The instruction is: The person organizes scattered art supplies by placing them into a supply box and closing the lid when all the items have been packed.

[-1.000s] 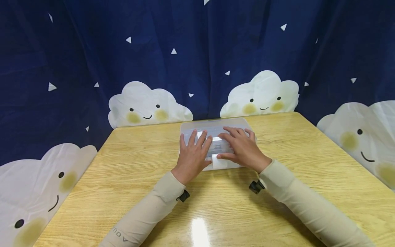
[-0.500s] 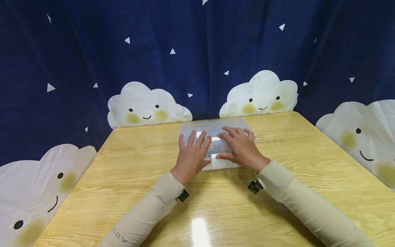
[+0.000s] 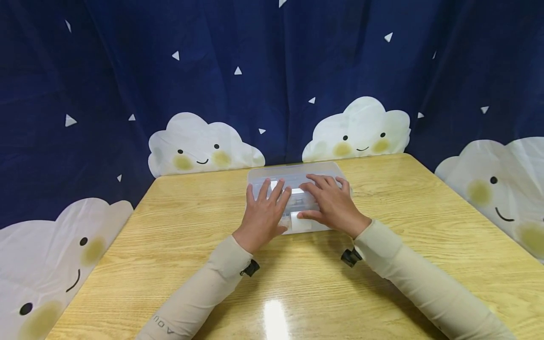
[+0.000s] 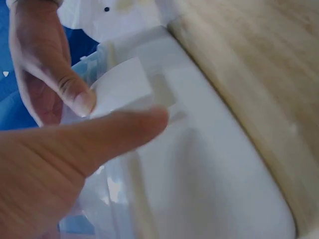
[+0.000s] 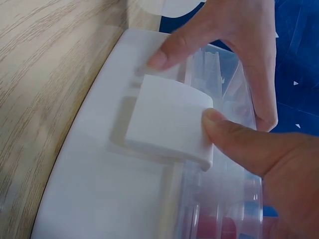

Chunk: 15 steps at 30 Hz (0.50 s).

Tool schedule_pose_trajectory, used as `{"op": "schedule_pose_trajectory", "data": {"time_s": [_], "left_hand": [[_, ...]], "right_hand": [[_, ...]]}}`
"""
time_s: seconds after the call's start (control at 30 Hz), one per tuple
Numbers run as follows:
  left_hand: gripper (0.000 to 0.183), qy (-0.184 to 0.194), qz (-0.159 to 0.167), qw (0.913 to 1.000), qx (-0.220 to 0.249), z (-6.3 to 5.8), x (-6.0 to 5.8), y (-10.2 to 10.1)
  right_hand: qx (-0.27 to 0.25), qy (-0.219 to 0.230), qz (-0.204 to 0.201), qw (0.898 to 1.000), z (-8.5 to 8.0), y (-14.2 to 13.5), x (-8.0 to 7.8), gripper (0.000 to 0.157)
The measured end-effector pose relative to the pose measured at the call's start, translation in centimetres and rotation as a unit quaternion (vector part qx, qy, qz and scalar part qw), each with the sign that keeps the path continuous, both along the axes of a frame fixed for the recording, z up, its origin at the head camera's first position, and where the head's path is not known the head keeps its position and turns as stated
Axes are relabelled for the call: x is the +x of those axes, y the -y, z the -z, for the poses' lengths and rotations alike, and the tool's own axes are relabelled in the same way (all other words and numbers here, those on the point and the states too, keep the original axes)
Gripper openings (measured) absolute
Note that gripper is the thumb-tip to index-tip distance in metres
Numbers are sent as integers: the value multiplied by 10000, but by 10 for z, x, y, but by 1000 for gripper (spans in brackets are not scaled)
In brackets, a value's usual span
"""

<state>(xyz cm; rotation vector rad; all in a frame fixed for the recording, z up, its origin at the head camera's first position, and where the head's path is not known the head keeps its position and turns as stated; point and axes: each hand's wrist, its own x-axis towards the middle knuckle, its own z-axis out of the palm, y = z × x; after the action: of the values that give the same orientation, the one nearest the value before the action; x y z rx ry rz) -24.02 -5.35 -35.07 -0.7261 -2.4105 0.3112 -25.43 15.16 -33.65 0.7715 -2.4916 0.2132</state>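
A clear plastic storage box (image 3: pixel 319 168) with a translucent lid sits toward the far side of the table. On its near side is a white latch (image 5: pixel 169 117), standing out from the pale front wall (image 4: pixel 214 164). My left hand (image 3: pixel 262 215) lies spread over the left part of the lid, its thumb extended along the front beside the latch. My right hand (image 3: pixel 337 204) rests over the right part with fingers spread. Its thumb (image 5: pixel 232 139) presses at the latch's upper edge. The box's contents are blurred through the plastic.
The wooden table (image 3: pixel 191 208) reaches round the box on all sides. A dark blue curtain (image 3: pixel 229 38) with white clouds hangs right behind the table's far edge. Black wrist cameras (image 3: pixel 351 257) sit under both sleeves.
My left thumb has shifted slightly toward me along the box front. The right hand, the box and the latch look unchanged.
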Motion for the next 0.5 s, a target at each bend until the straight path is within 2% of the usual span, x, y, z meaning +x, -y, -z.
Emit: {"op": "schedule_pose_trajectory", "data": {"time_s": [0.17, 0.37, 0.5], "left_hand": [[109, 157, -4, 9998, 94, -1, 0, -1], [111, -214, -32, 9994, 266, 4, 0, -4], [113, -336, -168, 9988, 323, 6, -1, -7]], "right_hand": [[-13, 22, 15, 10000, 1, 0, 0, 67], [-31, -50, -25, 10000, 1, 0, 0, 68], [-40, -124, -55, 9999, 1, 0, 1, 68]]}}
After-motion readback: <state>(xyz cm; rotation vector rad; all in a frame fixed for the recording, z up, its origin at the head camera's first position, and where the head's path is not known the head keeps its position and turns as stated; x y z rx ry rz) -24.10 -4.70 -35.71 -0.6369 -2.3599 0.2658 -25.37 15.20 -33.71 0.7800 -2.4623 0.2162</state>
